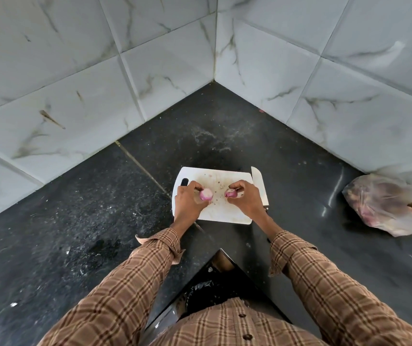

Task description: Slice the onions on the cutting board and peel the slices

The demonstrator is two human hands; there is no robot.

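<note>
The left hand (187,202) curls its fingers round a pink-skinned, pale-faced onion half (206,194), and the right hand (246,197) pinches a second purple-pink onion half (231,194) between thumb and fingertips. Both hands are closed on their pieces, just left and right of the frame's centre, with a small gap between the halves. Both sit low over the white rectangular plastic cutting board (222,216), though at this size it is hard to tell whether the pieces rest on it or are lifted just clear.

The step in hand looks like peeling: an onion has been cut in two and each hand has one half. Next, I judge, a fingertip must catch the edge of the dry outer skin and strip it off while the other fingers steady the piece.

The broad steel-bladed knife (259,187) lies untouched along the board's right edge. At the frame's right edge, on the dark speckled stone counter (75,208), sits a clear plastic bag of onions (389,206).
</note>
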